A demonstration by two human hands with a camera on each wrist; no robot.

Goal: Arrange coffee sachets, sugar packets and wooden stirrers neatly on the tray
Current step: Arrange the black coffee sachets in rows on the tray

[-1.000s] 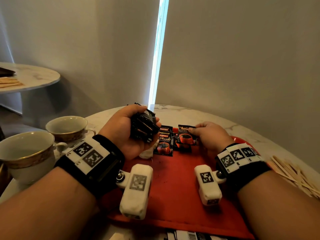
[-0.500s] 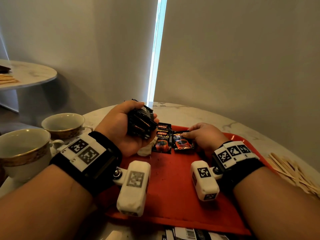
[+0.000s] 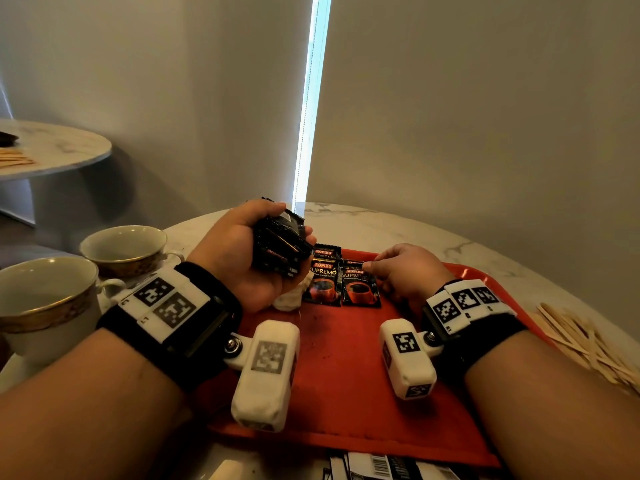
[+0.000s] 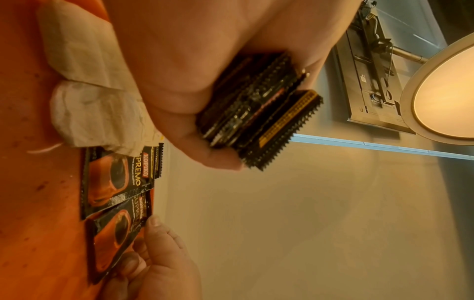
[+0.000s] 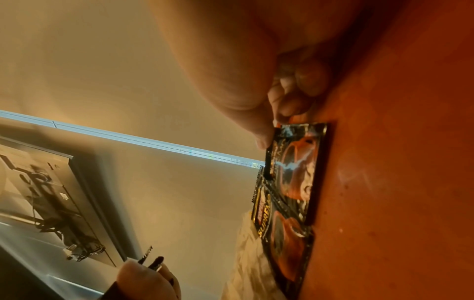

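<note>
Left hand [image 3: 239,251] clenched round a stack of coffee sachets [image 3: 280,247], held above the red tray [image 3: 346,393] at its 11 o'clock corner. Right hand [image 3: 408,271] pinched the top edge of the right sachet [image 3: 360,289], which lay flat at the tray's 12 o'clock, touching the left sachet [image 3: 322,285]; a third peeked out behind them. Wooden stirrers [image 3: 581,341] lay on the table [image 3: 381,226] at 3 o'clock, off the tray. Two cups [image 3: 48,299] sat at 9 o'clock.

Left wrist view alone showed the stack's serrated edges [image 4: 277,130] fanned, and a crumpled white packet [image 4: 97,113] under the palm. Right wrist view alone showed thumb and fingertips [image 5: 264,138] on the sachet's [image 5: 295,166] corner.
</note>
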